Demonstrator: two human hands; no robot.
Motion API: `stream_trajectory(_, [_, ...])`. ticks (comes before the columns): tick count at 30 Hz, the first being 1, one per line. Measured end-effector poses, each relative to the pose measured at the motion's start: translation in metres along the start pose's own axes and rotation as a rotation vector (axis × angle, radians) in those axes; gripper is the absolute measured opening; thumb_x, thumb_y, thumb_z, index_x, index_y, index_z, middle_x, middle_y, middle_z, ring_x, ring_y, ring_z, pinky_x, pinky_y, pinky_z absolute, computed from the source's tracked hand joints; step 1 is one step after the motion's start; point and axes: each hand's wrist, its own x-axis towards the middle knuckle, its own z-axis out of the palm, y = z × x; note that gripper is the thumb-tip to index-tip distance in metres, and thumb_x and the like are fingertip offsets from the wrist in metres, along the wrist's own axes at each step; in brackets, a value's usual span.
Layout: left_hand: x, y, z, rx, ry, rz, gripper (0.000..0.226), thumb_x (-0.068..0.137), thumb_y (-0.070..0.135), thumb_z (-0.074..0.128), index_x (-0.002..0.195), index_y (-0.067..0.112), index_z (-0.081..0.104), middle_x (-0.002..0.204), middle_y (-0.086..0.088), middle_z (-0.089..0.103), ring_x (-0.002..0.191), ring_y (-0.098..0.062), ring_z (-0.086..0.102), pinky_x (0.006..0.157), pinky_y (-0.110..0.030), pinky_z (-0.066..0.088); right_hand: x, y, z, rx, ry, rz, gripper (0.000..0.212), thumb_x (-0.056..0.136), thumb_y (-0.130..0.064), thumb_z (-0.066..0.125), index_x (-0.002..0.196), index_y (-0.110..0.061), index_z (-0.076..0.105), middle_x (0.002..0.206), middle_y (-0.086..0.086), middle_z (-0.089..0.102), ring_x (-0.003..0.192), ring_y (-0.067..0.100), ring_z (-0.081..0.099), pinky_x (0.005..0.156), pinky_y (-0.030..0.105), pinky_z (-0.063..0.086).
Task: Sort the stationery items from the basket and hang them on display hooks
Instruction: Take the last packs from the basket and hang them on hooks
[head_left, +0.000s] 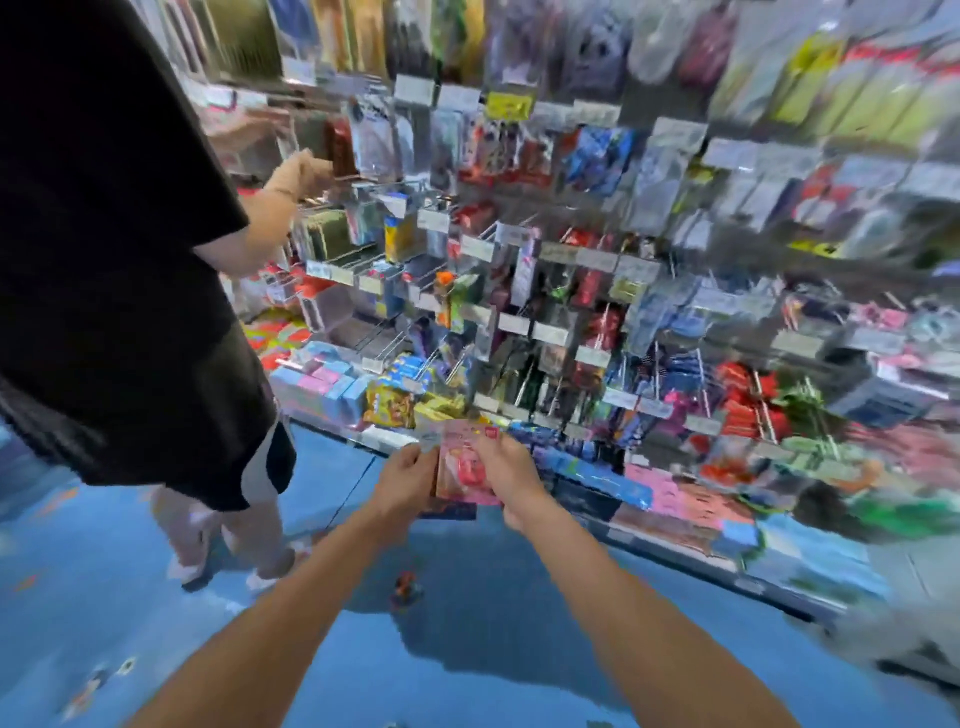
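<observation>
Both my hands hold a stack of pink stationery packets (464, 467) in front of the lowest rows of the display wall. My left hand (402, 480) grips the stack's left edge, fingers curled round it. My right hand (511, 475) pinches the front packet from the right, thumb on its face. The display hooks (524, 364) ahead carry many hanging packets, all blurred by motion. No basket shows in this view.
Another person in a black shirt (114, 249) stands close on my left, a hand (306, 174) reaching to the upper hooks. A low shelf (675, 499) of boxed goods runs along the wall's base. Blue glossy floor (467, 623) lies below my arms.
</observation>
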Motion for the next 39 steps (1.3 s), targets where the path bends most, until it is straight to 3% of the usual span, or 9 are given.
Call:
stream_trajectory(3, [0.037, 0.036, 0.009, 0.009, -0.183, 0.027, 0.028, 0.104, 0.016, 0.050, 0.104, -0.005, 0.069, 0.100, -0.028, 0.075, 0.094, -0.044, 0.074, 0.086, -0.062, 0.060, 0.029, -0.030, -0.014, 0.093, 0.144, -0.041, 0.014, 0.094, -0.032, 0.058, 0.096, -0.021, 0.065, 0.097, 0.010, 0.076, 0.087, 0.029, 0.074, 0.087, 0.048, 0.060])
stream_trajectory(7, [0.073, 0.094, 0.021, 0.054, -0.378, 0.090, 0.027, 0.093, 0.021, 0.052, 0.080, 0.011, 0.073, 0.096, -0.024, 0.073, 0.087, -0.038, 0.074, 0.087, -0.053, 0.060, 0.059, -0.064, -0.027, 0.145, 0.245, -0.109, 0.011, 0.096, -0.038, 0.057, 0.095, -0.028, 0.060, 0.090, 0.001, 0.071, 0.071, 0.012, 0.072, 0.061, 0.029, 0.056])
stream_trajectory(11, [0.103, 0.132, 0.045, 0.033, -0.513, 0.160, 0.052, 0.108, 0.039, 0.039, 0.117, -0.008, 0.060, 0.114, -0.037, 0.066, 0.106, -0.052, 0.067, 0.095, -0.066, 0.055, 0.077, -0.090, -0.046, 0.162, 0.383, -0.180, 0.024, 0.097, -0.038, 0.051, 0.112, -0.021, 0.060, 0.093, 0.001, 0.068, 0.077, 0.012, 0.069, 0.055, 0.020, 0.053])
stream_trajectory(17, [0.142, 0.188, 0.092, 0.027, -0.646, 0.291, 0.058, 0.089, 0.063, 0.071, 0.123, 0.018, 0.060, 0.112, -0.010, 0.076, 0.101, -0.033, 0.075, 0.087, -0.058, 0.060, 0.117, -0.131, -0.100, 0.003, 0.589, -0.275, 0.046, 0.098, -0.050, 0.044, 0.120, -0.014, 0.060, 0.098, 0.001, 0.062, 0.090, 0.023, 0.061, 0.078, 0.040, 0.051])
stream_trajectory(23, [0.191, 0.274, 0.163, 0.018, -0.643, 0.555, 0.062, 0.072, 0.074, 0.079, 0.110, 0.026, 0.069, 0.106, -0.003, 0.078, 0.096, -0.020, 0.076, 0.073, -0.031, 0.062, 0.180, -0.203, -0.177, 0.272, 0.533, -0.390, 0.060, 0.096, -0.055, 0.059, 0.141, -0.017, 0.054, 0.137, 0.009, 0.063, 0.124, 0.030, 0.063, 0.104, 0.051, 0.052])
stream_trajectory(28, [0.238, 0.363, 0.227, -0.046, -0.444, 0.693, 0.114, 0.062, 0.088, 0.070, 0.142, 0.009, 0.054, 0.136, -0.009, 0.066, 0.120, -0.023, 0.067, 0.098, -0.041, 0.058, 0.208, -0.275, -0.249, 0.373, 0.270, -0.573, 0.057, 0.072, -0.049, 0.082, 0.120, -0.022, 0.069, 0.105, 0.005, 0.075, 0.087, 0.017, 0.065, 0.061, 0.029, 0.046])
stream_trajectory(30, [0.249, 0.393, 0.247, -0.087, -0.447, 0.663, 0.119, 0.062, 0.088, 0.072, 0.149, 0.011, 0.046, 0.141, -0.008, 0.062, 0.109, -0.022, 0.073, 0.084, -0.043, 0.064, 0.221, -0.297, -0.273, 0.311, 0.236, -0.649, 0.043, 0.079, -0.040, 0.081, 0.117, -0.020, 0.072, 0.095, -0.003, 0.075, 0.081, 0.012, 0.066, 0.057, 0.022, 0.047])
stream_trajectory(34, [0.274, 0.436, 0.285, -0.137, -0.434, 0.578, 0.041, 0.104, 0.054, 0.051, 0.115, 0.015, 0.058, 0.105, -0.015, 0.072, 0.082, -0.031, 0.078, 0.059, -0.047, 0.064, 0.243, -0.339, -0.313, 0.305, 0.283, -0.696, 0.017, 0.092, -0.030, 0.075, 0.106, -0.021, 0.072, 0.091, -0.003, 0.075, 0.074, 0.011, 0.066, 0.057, 0.022, 0.045])
stream_trajectory(39, [0.302, 0.477, 0.301, -0.081, -0.287, 0.765, 0.031, 0.110, 0.028, 0.041, 0.099, 0.003, 0.055, 0.092, -0.004, 0.059, 0.074, -0.008, 0.060, 0.063, -0.022, 0.045, 0.266, -0.381, -0.349, 0.368, 0.304, -0.717, 0.018, 0.090, -0.028, 0.077, 0.101, -0.039, 0.069, 0.102, -0.005, 0.079, 0.083, 0.012, 0.074, 0.074, 0.034, 0.047])
